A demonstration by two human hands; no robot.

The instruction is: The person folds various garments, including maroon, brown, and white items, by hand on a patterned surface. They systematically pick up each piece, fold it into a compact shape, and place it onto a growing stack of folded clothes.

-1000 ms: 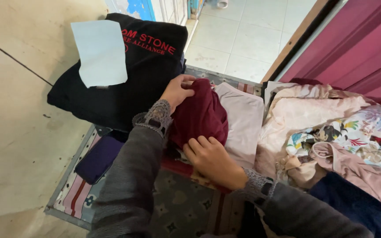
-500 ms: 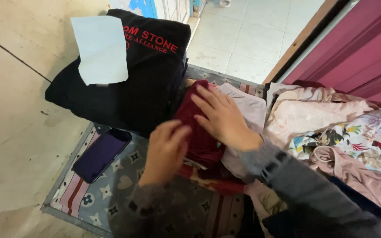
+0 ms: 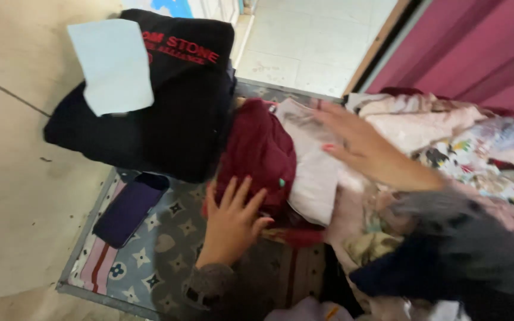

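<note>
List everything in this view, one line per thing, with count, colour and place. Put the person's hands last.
folded maroon garment: one, dark red, middle of the mat, under the left hand's fingertips
black clothing stack: one pile, black with red lettering, upper left
paper sheet: one, pale blue, on top of the black stack
phone: one, dark purple, on the mat at left
mat: one, grey-blue with stars and flowers, on the floor
pale pink garment: one, beside the maroon one, to its right
loose clothes heap: several, pink, cream and floral, right side
curtain: one, magenta, upper right
tiled floor: beige, left
left hand: open, fingertips on the maroon garment
right hand: open, blurred, over the pale pink garment
</note>
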